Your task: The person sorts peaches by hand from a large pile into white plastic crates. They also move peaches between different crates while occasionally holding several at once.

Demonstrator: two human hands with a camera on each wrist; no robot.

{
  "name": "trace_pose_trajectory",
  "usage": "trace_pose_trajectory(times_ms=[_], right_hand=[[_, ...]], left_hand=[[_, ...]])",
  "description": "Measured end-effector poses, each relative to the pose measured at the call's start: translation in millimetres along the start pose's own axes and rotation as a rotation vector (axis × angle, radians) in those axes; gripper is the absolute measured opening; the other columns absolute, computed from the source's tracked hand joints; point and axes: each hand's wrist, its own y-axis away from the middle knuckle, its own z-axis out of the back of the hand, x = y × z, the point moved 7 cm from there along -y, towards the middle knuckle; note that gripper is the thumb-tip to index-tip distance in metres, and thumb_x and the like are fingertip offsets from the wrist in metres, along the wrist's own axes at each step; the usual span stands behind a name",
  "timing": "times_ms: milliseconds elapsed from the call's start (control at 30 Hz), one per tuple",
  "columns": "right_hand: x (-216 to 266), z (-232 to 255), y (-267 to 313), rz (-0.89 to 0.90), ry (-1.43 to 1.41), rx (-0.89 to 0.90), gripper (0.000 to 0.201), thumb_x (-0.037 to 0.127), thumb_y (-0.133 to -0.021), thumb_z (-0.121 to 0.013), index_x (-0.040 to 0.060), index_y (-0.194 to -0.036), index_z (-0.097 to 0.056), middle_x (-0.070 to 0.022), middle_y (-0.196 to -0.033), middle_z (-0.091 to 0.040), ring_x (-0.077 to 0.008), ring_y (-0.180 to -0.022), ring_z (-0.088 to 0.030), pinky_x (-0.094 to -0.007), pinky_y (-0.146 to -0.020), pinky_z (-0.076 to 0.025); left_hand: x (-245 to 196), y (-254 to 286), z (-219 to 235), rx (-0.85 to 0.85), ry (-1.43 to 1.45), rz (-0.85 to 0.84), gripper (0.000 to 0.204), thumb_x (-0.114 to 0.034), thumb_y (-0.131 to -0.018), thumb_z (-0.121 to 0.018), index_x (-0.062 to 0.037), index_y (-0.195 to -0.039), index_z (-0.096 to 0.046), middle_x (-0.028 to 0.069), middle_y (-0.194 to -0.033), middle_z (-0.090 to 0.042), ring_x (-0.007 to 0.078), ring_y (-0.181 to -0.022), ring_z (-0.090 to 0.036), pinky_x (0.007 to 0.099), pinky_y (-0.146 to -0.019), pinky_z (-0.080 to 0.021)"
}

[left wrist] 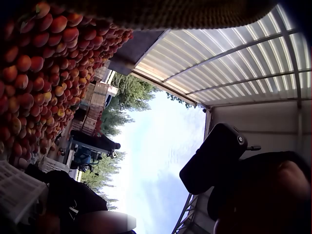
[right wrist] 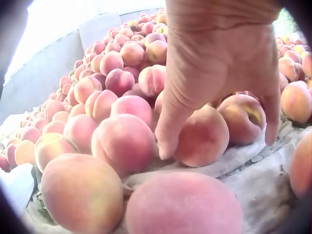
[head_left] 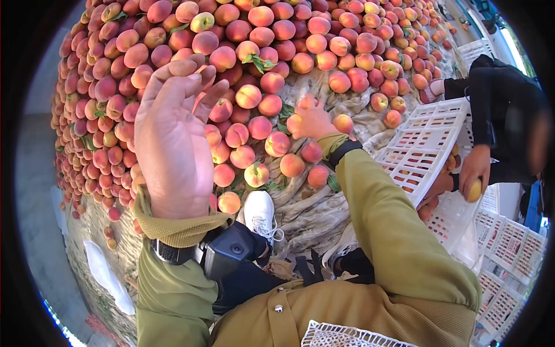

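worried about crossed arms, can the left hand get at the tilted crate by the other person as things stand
Probably not directly: the left hand is raised in front of the peaches, and the right arm, stretched between it and the crate, looks in the way.

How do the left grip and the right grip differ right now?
The left grip is raised and looks empty; the right grip is down at the pile, fingers around peaches. In the head view, the left grip appears larger than the right grip. Both are bare, below olive-green sleeves.
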Motion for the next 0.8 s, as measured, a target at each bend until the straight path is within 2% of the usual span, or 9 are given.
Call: trace_pose_trajectory(times_ms=[133,267,333,367,433,467,633,700,800], right_hand=[[8.1,-7.5,-2.0,0.248,0.236,0.012,0.072,0.037,-0.05,-0.079,0.0143,-0.114,-0.056,-0.0189,-0.135,-0.025,-0.0431,-0.118,-0.033,-0.0492,-0.09,-0.042],[1.1,11.1,13.7,0.08,-0.043,-0.129,0.068,0.039,-0.053,-0.078,0.0104,-0.111,-0.056,-0.0186,-0.129,-0.036,-0.0404,-0.117,-0.036,-0.0472,-0.089,-0.042],[-24.3,27.0,26.9,-0.15,-0.553,-0.437,0.059,0.041,-0.063,-0.072,0.0085,-0.109,-0.055,-0.0114,-0.114,-0.05,-0.0291,-0.11,-0.044,-0.0416,-0.08,-0.045],[-22.0,40.8,34.6,-0.157,-0.548,-0.431,0.059,0.041,-0.063,-0.072,0.0085,-0.109,-0.055,-0.0114,-0.114,-0.05,-0.0291,-0.11,-0.044,-0.0416,-0.08,-0.045],[-7.6,66.2,43.4,-0.221,-1.701,-0.224,0.053,0.04,-0.071,-0.065,0.0087,-0.112,-0.052,-0.0047,-0.1,-0.054,-0.0191,-0.097,-0.05,-0.033,-0.072,-0.044],[-3.6,78.2,39.2,-0.106,-1.871,-0.248,0.053,0.036,-0.073,-0.063,0.0091,-0.116,-0.05,-0.0027,-0.098,-0.053,-0.0128,-0.089,-0.05,-0.0276,-0.067,-0.041],[93.6,222.5,55.1,0.471,-1.258,-0.467,0.067,0.027,-0.061,-0.078,0.0069,-0.117,-0.049,-0.0083,-0.118,-0.044,-0.0217,-0.105,-0.047,-0.0347,-0.093,-0.038],[138.4,254.6,66.8,0.765,-0.803,-0.525,0.078,0.032,-0.059,-0.079,0.0111,-0.126,-0.045,-0.0126,-0.129,-0.036,-0.0233,-0.123,-0.037,-0.0374,-0.102,-0.03],[157.6,255.9,56.5,0.878,-0.908,-0.406,0.075,0.039,-0.068,-0.073,0.0086,-0.129,-0.042,-0.0142,-0.129,-0.039,-0.0245,-0.122,-0.039,-0.039,-0.101,-0.032]], left_hand=[[1.9,-1.8,0.2,-0.001,0.023,-0.012,0.015,-0.005,-0.084,-0.051,-0.0014,-0.098,-0.052,0.01,-0.108,-0.056,0.0217,-0.104,-0.053,0.0353,-0.093,-0.043],[5.5,-3.2,-3.0,0.005,-0.007,-0.002,0.015,-0.005,-0.084,-0.051,-0.0009,-0.098,-0.053,0.0096,-0.106,-0.057,0.0207,-0.103,-0.054,0.0361,-0.093,-0.043],[6.7,-4.3,-2.4,-0.01,-0.025,0.011,0.016,-0.006,-0.084,-0.051,-0.0006,-0.098,-0.053,0.0093,-0.105,-0.057,0.0202,-0.102,-0.054,0.0363,-0.092,-0.044],[10.3,-5.3,-3.7,0.021,-0.071,0.051,0.017,-0.008,-0.085,-0.051,0.0,-0.1,-0.053,0.0093,-0.105,-0.056,0.0203,-0.101,-0.053,0.0375,-0.092,-0.044],[19.2,-6.1,-8.0,0.055,-0.116,0.098,0.019,-0.01,-0.085,-0.052,0.0005,-0.102,-0.052,0.0093,-0.104,-0.055,0.0203,-0.101,-0.053,0.0387,-0.092,-0.045],[28.6,-5.0,-8.8,0.052,-0.072,0.177,0.023,-0.013,-0.086,-0.052,0.0007,-0.105,-0.05,0.0098,-0.105,-0.054,0.0211,-0.101,-0.052,0.0405,-0.092,-0.045],[56.0,2.2,-25.0,0.078,0.17,0.621,0.045,-0.031,-0.083,-0.058,-0.0021,-0.115,-0.045,0.013,-0.115,-0.047,0.0267,-0.102,-0.048,0.0439,-0.079,-0.051],[47.1,-7.7,-30.8,0.197,0.172,0.584,0.05,-0.042,-0.087,-0.049,-0.0056,-0.122,-0.043,0.0145,-0.116,-0.052,0.0272,-0.1,-0.057,0.0433,-0.086,-0.048],[35.6,-11.3,-15.7,0.177,0.295,0.522,0.049,-0.037,-0.089,-0.05,-0.0076,-0.126,-0.041,0.0145,-0.121,-0.051,0.027,-0.101,-0.055,0.0431,-0.081,-0.047]])
